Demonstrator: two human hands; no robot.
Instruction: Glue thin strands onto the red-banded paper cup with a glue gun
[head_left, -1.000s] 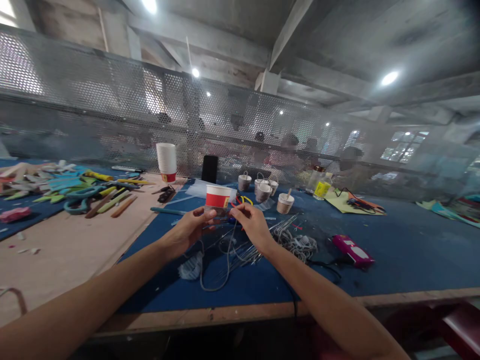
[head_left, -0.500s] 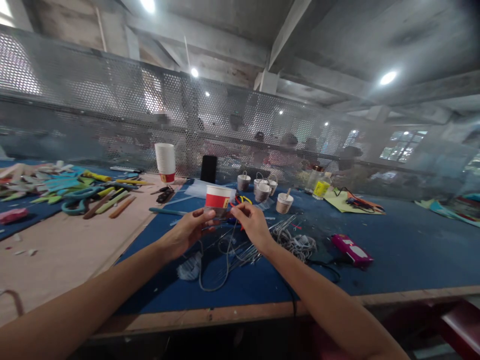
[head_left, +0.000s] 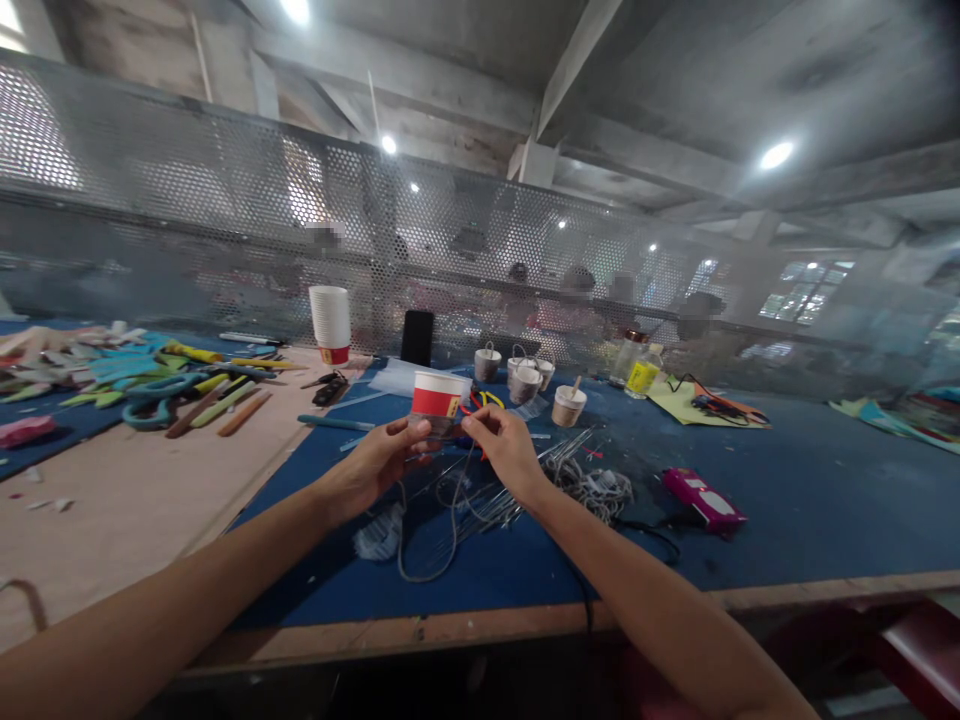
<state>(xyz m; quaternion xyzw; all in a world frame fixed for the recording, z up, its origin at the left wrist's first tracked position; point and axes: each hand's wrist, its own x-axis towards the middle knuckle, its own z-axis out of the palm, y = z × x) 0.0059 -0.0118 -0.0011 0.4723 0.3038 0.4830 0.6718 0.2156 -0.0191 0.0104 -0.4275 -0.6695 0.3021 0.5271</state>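
While your left hand [head_left: 379,460] supports the paper cup [head_left: 436,395] from its left side, the thumb and fingers are partly curled and closed on its lower wall. The cup is upright, raised in front of you above the blue work surface [head_left: 510,585]; its rim is white, its middle band is red, and its lower part is wrapped in grey. At the cup's lower right side, your right hand [head_left: 510,450] has thumb and forefinger pinched together on the grey cord [head_left: 427,580], which runs down from them and forms a loose loop on the work surface. Below and to the right of your right hand lie thin strands [head_left: 495,512] and a tangled cord bundle [head_left: 609,492]. Beyond your hands, find the dark phone [head_left: 418,338] standing upright, several grey-wrapped cups [head_left: 524,385] to its right and the stack of cups [head_left: 330,315] to its left. The magenta box [head_left: 705,500] lies at far right, well apart from your hands.
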